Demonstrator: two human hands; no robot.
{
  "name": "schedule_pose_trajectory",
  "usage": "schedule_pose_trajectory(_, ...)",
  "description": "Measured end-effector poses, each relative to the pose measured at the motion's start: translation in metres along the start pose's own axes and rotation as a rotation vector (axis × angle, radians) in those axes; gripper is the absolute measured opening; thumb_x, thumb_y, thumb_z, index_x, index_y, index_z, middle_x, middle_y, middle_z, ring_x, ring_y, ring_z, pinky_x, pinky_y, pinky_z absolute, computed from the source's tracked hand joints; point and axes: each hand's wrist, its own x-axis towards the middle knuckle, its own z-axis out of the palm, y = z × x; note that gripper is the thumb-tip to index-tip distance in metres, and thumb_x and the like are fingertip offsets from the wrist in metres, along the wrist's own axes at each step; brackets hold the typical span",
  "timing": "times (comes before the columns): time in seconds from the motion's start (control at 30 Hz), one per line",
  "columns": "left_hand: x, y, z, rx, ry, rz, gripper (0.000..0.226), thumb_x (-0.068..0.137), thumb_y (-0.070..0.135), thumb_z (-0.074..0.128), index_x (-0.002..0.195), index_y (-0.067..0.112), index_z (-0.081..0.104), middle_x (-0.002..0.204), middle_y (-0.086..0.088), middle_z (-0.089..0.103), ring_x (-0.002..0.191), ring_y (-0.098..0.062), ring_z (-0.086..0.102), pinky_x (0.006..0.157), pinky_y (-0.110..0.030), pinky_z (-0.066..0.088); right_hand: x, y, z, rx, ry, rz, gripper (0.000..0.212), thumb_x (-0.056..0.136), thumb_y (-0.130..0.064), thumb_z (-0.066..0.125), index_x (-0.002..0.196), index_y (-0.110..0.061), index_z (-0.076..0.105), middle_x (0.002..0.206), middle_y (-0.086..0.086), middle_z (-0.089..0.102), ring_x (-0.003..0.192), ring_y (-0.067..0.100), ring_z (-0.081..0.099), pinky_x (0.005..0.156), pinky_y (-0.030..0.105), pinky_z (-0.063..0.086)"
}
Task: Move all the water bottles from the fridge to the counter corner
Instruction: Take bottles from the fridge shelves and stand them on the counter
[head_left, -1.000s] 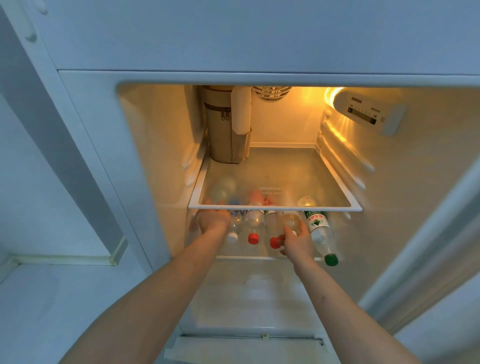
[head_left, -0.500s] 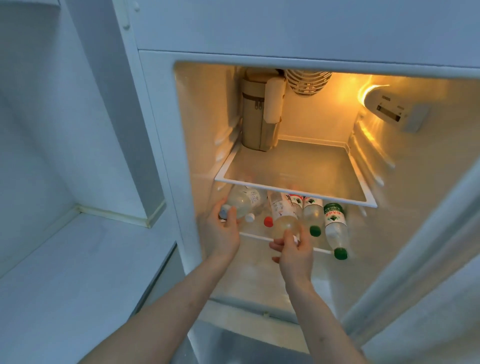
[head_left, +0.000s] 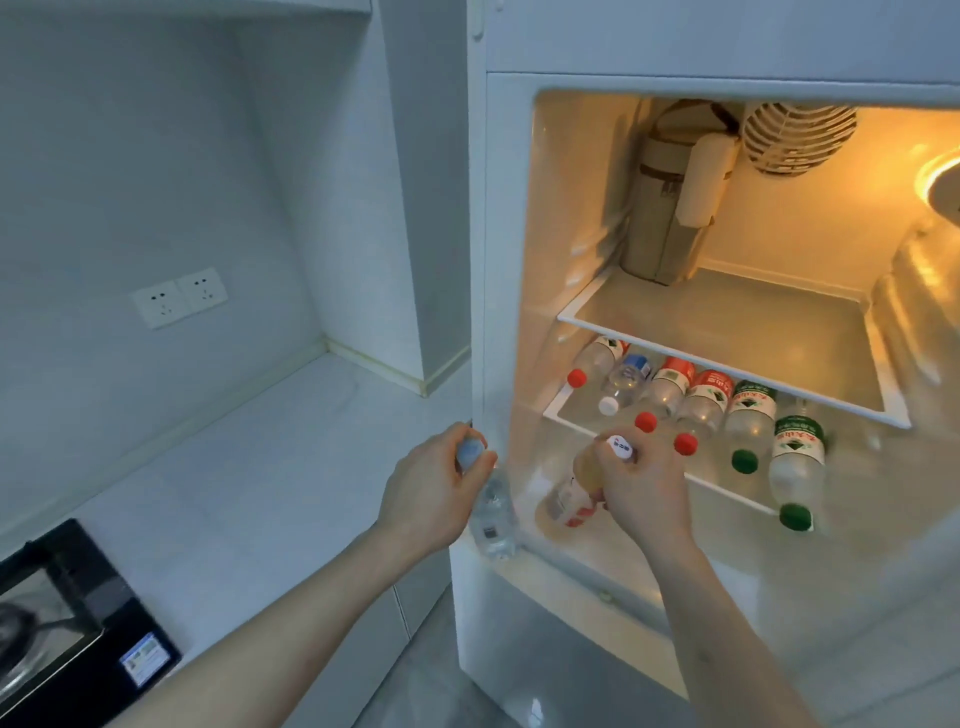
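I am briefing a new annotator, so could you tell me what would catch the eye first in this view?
The lit fridge interior at right stands out, with a row of bottles lying on its lower shelf, caps outward. In front, the left hand grips a clear bottle and the right hand grips a white-capped bottle, beside the pale counter.

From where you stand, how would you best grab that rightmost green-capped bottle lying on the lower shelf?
Grip the green-capped bottle by its neck, just behind the cap, coming straight in from the front of the fridge. It lies on its side with the cap pointing out over the shelf edge, so the neck is the nearest and narrowest part. Another green-capped bottle lies close on its left, leaving its body harder to wrap.
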Motion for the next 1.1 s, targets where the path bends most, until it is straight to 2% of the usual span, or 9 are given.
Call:
schedule_pose_trajectory(0.07,-0.017,-0.019,-0.014,0.042,-0.014,-0.027,0.018,0.093,0.056,0.05,0.093,0.039,0.056,0.081,0.015,0.067,0.073,-0.01,0.068,0.073,-0.042,0.058,-0.012,-0.011,0.012,-0.08,-0.185,-0.026,0.018,0.09,-0.027,0.055,0.077,-0.021,0.067,0.068,0.003,0.069,0.067,0.024,0.069,0.068,0.044,0.059)
schedule_pose_trajectory(0.13,-0.04,-0.045,-0.035,0.072,0.013,-0.089,0.016,0.093,0.055,0.052,0.094,0.039,0.057,0.083,0.016,0.067,0.074,-0.01,0.066,0.074,-0.04,0.057,-0.029,-0.024,0.036,-0.125,-0.387,-0.07,0.017,0.089,-0.027,0.057,0.077,-0.023,0.068,0.066,0.001,0.071,0.061,0.019,0.07,0.065,0.039,0.058)
schedule_pose_trajectory(0.37,-0.128,-0.109,-0.103,0.101,0.146,-0.284,0.016,0.093,0.053,0.057,0.092,0.037,0.058,0.078,0.013,0.065,0.074,-0.008,0.061,0.075,-0.035,0.054,-0.097,-0.079,0.12,-0.197,-0.807,-0.293,0.01,0.083,-0.024,0.062,0.074,-0.019,0.064,0.064,-0.003,0.066,0.053,0.008,0.052,0.057,0.029,0.046)
schedule_pose_trajectory(0.47,-0.176,-0.132,-0.137,0.11,0.216,-0.382,0.014,0.093,0.05,0.06,0.094,0.036,0.059,0.075,0.011,0.064,0.07,-0.006,0.058,0.072,-0.032,0.053,-0.138,-0.108,0.158,-0.183,-0.901,-0.399,0.006,0.086,-0.027,0.061,0.083,-0.028,0.066,0.068,-0.007,0.07,0.06,0.011,0.066,0.063,0.029,0.053)
schedule_pose_trajectory(0.57,-0.222,-0.15,-0.167,0.123,0.291,-0.446,0.015,0.093,0.05,0.061,0.095,0.036,0.059,0.08,0.013,0.064,0.075,-0.007,0.059,0.073,-0.032,0.053,-0.174,-0.139,0.186,-0.178,-0.933,-0.516,0.008,0.088,-0.031,0.063,0.089,-0.036,0.069,0.075,-0.011,0.071,0.068,0.011,0.072,0.067,0.033,0.058)
schedule_pose_trajectory(0.73,-0.31,-0.18,-0.219,0.136,0.439,-0.573,0.016,0.092,0.051,0.061,0.091,0.035,0.059,0.071,0.012,0.06,0.068,-0.01,0.055,0.071,-0.035,0.052,-0.254,-0.2,0.226,-0.161,-1.038,-0.684,0.007,0.088,-0.035,0.064,0.092,-0.038,0.069,0.069,-0.017,0.066,0.071,0.014,0.07,0.064,0.032,0.056)
schedule_pose_trajectory(0.83,-0.36,-0.194,-0.245,0.139,0.522,-0.645,0.017,0.093,0.053,0.062,0.091,0.036,0.059,0.071,0.011,0.059,0.067,-0.009,0.054,0.065,-0.031,0.05,-0.304,-0.226,0.247,-0.125,-1.118,-0.775,0.006,0.09,-0.036,0.064,0.093,-0.038,0.069,0.074,-0.017,0.068,0.071,0.013,0.07,0.065,0.04,0.062)
schedule_pose_trajectory(0.93,-0.414,-0.207,-0.271,0.163,0.598,-0.715,0.017,0.094,0.054,0.061,0.093,0.037,0.059,0.073,0.013,0.059,0.068,-0.007,0.055,0.061,-0.025,0.043,-0.359,-0.25,0.267,-0.106,-1.181,-0.869,0.003,0.092,-0.039,0.065,0.092,-0.039,0.068,0.08,-0.015,0.069,0.074,0.01,0.068,0.063,0.036,0.062)
schedule_pose_trajectory(1.1,-0.492,-0.22,-0.3,0.189,0.722,-0.813,0.017,0.094,0.053,0.062,0.094,0.035,0.06,0.072,0.014,0.059,0.067,-0.007,0.056,0.06,-0.021,0.04,-0.438,-0.279,0.292,-0.085,-1.294,-1.028,0.003,0.094,-0.041,0.064,0.094,-0.041,0.067,0.089,-0.018,0.07,0.084,0.007,0.067,0.071,0.036,0.061)
